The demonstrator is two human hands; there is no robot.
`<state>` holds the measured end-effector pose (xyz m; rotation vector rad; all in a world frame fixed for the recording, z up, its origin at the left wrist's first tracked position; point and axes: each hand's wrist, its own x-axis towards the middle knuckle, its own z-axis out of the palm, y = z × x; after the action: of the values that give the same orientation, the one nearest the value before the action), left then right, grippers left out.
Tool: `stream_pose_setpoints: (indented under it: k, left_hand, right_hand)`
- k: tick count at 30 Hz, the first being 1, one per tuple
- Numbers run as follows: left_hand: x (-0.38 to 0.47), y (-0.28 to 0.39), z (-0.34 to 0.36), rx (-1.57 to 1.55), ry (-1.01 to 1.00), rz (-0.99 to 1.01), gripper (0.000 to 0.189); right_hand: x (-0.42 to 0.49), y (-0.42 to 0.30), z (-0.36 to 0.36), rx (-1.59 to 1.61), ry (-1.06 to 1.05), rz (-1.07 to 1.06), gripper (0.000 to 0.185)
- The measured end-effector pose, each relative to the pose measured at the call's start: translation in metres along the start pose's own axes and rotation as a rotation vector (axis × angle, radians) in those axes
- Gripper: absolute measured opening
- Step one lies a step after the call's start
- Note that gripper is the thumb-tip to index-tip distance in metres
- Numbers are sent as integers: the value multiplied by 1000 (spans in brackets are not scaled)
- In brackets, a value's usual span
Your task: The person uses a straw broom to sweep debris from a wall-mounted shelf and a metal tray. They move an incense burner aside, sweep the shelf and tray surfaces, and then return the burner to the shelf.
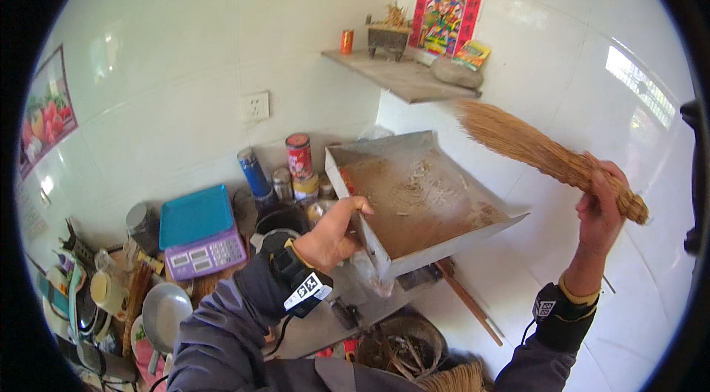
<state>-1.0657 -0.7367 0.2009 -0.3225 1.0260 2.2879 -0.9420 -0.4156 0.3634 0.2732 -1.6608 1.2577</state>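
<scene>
My left hand (335, 231) grips the near left rim of a shallow metal dustpan-like tray (388, 209), held up below the corner shelf. Brown dust and pale crumbly debris (424, 184) lie inside the tray. In my right hand (604, 200) is a straw hand broom (527, 150), gripped by its bound handle, with its bristles pointing up and left towards the shelf's right end. The wooden corner shelf (388, 78) holds an incense burner (389, 40) with stubs in it, an orange-red can (346, 41) and a rounded stone (457, 73) with a yellow packet (472, 55) by it.
Below on the left stand a purple scale (205, 252) with a teal pan, a blue can (254, 173), a red can (299, 156), jars and a frying pan (166, 309). A dark bin (407, 336) with dry scraps is near my body. A wooden stick (471, 303) leans beneath the tray.
</scene>
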Motion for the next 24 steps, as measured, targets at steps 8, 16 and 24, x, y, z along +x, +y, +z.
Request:
stream_pose_setpoints:
  k: [8,16,24]
  left_hand:
    - [-77,-39,-51,-35,-188,99,16]
    - [-179,-102,-131,-167,-52,116,6]
    - [-281,-150,-189,-76,114,224,42]
  right_hand:
    - [-71,21,-105,314,121,270,35]
    - [-196,-14,-116,640,285,475,17]
    - [-304,-32,-93,1050,189,829,40]
